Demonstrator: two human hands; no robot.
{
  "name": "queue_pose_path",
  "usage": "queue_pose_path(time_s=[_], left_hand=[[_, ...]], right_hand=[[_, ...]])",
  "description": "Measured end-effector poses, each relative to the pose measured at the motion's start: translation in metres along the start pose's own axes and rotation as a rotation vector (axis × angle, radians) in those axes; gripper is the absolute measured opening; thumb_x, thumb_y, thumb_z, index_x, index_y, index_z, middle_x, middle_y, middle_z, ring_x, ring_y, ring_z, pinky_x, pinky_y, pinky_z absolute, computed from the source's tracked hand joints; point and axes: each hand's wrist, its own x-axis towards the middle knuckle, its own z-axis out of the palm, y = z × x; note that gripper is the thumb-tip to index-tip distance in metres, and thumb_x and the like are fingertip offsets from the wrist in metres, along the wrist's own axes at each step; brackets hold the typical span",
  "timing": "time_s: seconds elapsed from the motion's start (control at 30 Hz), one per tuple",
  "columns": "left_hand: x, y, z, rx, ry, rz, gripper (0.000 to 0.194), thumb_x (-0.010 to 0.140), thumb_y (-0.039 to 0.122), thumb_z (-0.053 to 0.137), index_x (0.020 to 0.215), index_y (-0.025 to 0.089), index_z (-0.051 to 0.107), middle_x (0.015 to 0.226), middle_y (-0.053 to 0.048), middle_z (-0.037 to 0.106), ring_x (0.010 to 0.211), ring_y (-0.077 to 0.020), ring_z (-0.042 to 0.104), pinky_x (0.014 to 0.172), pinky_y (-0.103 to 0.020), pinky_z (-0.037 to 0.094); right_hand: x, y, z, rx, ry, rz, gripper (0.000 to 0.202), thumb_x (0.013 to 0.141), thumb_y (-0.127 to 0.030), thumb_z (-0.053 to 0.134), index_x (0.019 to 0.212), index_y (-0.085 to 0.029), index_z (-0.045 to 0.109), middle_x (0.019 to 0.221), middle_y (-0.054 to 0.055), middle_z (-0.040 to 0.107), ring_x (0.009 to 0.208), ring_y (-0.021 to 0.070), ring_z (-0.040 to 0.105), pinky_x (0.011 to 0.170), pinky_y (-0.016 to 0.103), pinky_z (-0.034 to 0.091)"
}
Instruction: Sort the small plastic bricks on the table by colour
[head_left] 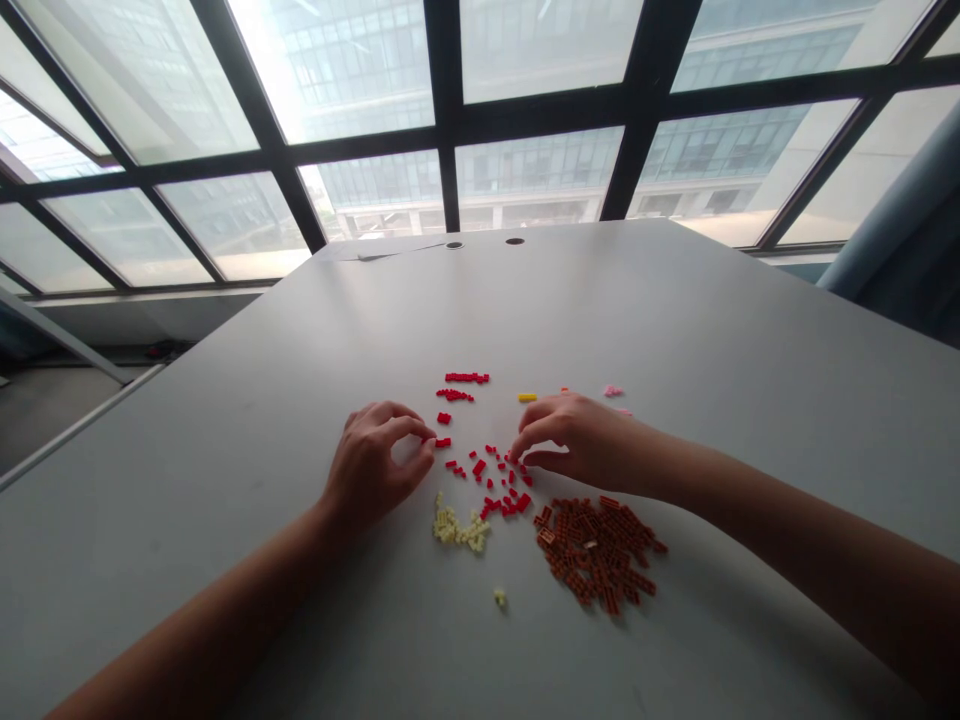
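Note:
My left hand [382, 455] rests on the white table with thumb and index fingertips close together at a small red brick [443, 442]. My right hand [577, 440] reaches in from the right, its fingertips bent down at the upper right edge of the scattered red pieces [478, 468]; whether a tiny piece is between them is too small to tell. Beyond the hands lie a row of red bricks [466, 378], a second red row [454, 396] and a red piece [444, 418]. Nearer are a pale yellow pile [457, 530] and a brown brick pile [596, 550].
A yellow brick [527, 397], an orange piece [565, 390] and pink pieces [613, 391] lie beyond my right hand. One pale yellow piece [500, 598] sits apart near the front. Paper [382, 250] lies at the table's far edge, below large windows.

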Motion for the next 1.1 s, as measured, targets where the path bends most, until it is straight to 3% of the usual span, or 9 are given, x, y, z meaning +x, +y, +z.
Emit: queue_pose_path(time_s=[0.2, 0.43, 0.7, 0.8, 1.0, 1.1], left_hand=[[0.000, -0.001, 0.000, 0.006, 0.001, 0.001, 0.014, 0.078, 0.027, 0.057, 0.073, 0.022, 0.069, 0.085, -0.003, 0.068, 0.082, -0.0200, 0.062, 0.083, -0.039, 0.044], [0.000, 0.000, 0.000, -0.001, 0.001, -0.001, 0.013, 0.078, 0.026, 0.057, 0.074, 0.021, 0.069, 0.085, -0.003, 0.068, 0.082, -0.0205, 0.062, 0.083, -0.040, 0.044], [0.000, 0.000, 0.000, -0.005, 0.004, 0.001, 0.012, 0.078, 0.024, 0.058, 0.073, 0.021, 0.069, 0.084, -0.003, 0.068, 0.083, -0.0206, 0.063, 0.083, -0.039, 0.044], [0.000, 0.000, 0.000, -0.009, 0.007, 0.000, 0.011, 0.077, 0.024, 0.059, 0.073, 0.021, 0.069, 0.084, -0.003, 0.068, 0.083, -0.0209, 0.063, 0.083, -0.040, 0.044], [0.000, 0.001, 0.000, -0.025, 0.004, -0.007, 0.011, 0.076, 0.022, 0.059, 0.075, 0.022, 0.070, 0.085, -0.003, 0.068, 0.083, -0.0208, 0.063, 0.085, -0.041, 0.043], [0.000, 0.001, 0.000, -0.028, -0.007, -0.012, 0.011, 0.077, 0.022, 0.059, 0.076, 0.023, 0.070, 0.086, -0.003, 0.068, 0.084, -0.0208, 0.062, 0.085, -0.041, 0.043]], right_hand=[[-0.001, -0.001, -0.005, 0.032, 0.002, 0.009, 0.014, 0.083, -0.016, 0.062, 0.086, -0.021, 0.075, 0.089, 0.005, 0.070, 0.072, 0.0122, 0.063, 0.074, 0.025, 0.046], [-0.001, -0.003, -0.012, 0.070, -0.106, -0.022, 0.011, 0.080, -0.017, 0.067, 0.085, -0.021, 0.076, 0.083, 0.003, 0.070, 0.066, 0.0107, 0.061, 0.064, 0.022, 0.046], [-0.002, -0.005, -0.008, 0.088, -0.087, -0.080, 0.009, 0.079, -0.020, 0.068, 0.078, -0.022, 0.076, 0.085, 0.004, 0.070, 0.071, 0.0113, 0.063, 0.067, 0.022, 0.048], [0.001, -0.005, -0.004, 0.108, -0.047, -0.076, 0.007, 0.080, -0.020, 0.068, 0.078, -0.022, 0.075, 0.085, 0.004, 0.070, 0.070, 0.0111, 0.063, 0.067, 0.023, 0.048], [0.030, 0.018, 0.006, -0.036, 0.215, 0.101, 0.009, 0.077, -0.016, 0.068, 0.081, -0.021, 0.075, 0.085, 0.003, 0.072, 0.067, 0.0124, 0.062, 0.069, 0.026, 0.047], [0.051, 0.030, 0.010, -0.094, 0.222, 0.176, 0.011, 0.077, -0.017, 0.068, 0.083, -0.021, 0.076, 0.084, 0.003, 0.073, 0.067, 0.0130, 0.063, 0.070, 0.027, 0.047]])
